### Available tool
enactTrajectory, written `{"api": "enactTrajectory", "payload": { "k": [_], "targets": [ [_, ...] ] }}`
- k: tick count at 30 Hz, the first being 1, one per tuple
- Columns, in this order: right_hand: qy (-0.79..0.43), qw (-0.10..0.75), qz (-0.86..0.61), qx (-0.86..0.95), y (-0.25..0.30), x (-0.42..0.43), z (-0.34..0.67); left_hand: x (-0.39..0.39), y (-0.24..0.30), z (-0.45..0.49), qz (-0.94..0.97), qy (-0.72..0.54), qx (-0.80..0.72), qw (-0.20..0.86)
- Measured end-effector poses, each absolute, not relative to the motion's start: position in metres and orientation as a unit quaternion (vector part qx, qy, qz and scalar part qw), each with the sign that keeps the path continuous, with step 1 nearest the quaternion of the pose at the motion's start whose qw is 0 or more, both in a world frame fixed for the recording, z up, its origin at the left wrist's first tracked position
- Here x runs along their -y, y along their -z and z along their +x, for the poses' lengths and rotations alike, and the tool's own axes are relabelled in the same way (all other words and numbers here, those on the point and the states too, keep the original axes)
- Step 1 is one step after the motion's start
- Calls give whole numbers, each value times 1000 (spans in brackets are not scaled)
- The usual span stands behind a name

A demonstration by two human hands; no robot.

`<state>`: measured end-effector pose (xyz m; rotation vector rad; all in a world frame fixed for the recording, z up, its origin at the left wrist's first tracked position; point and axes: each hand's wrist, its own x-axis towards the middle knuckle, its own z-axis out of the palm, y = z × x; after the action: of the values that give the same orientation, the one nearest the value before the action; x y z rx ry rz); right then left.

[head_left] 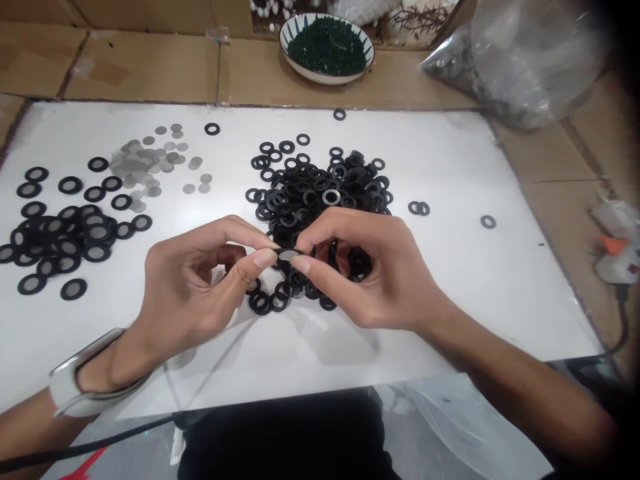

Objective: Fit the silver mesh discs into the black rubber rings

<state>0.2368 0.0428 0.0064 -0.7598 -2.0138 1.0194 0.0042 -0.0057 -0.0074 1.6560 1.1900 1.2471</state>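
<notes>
Between both hands, above the pile, is a black rubber washer with a grey mesh disc [288,255] in its middle. My left hand [205,273] pinches its left edge between thumb and forefinger. Its right edge sits in the thumb-and-forefinger pinch of my right hand [365,267]. Below and behind the fingers lies a heap of plain black washers [320,183], partly hidden by my right hand. Loose grey mesh discs [145,163] are scattered at the back left. On the far left lies a group of black washers with grey discs inside [65,233].
The white board [440,287] carries a few stray washers, including one at the right [488,221]. Behind it stands a bowl of dark green bits [327,47] on cardboard. A clear plastic bag [540,67] is at the back right, near a white power plug [617,240].
</notes>
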Motion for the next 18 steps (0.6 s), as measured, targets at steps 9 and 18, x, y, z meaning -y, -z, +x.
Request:
{"api": "enactTrajectory", "payload": {
  "k": [9, 18],
  "targets": [
    [-381, 347, -290, 806, -6, -45, 238, 6, 10, 5, 654, -479, -459, 363],
    [-357, 314, -301, 826, -3, -44, 240, 5, 16, 0, 677, -440, -461, 367]
  ]
}}
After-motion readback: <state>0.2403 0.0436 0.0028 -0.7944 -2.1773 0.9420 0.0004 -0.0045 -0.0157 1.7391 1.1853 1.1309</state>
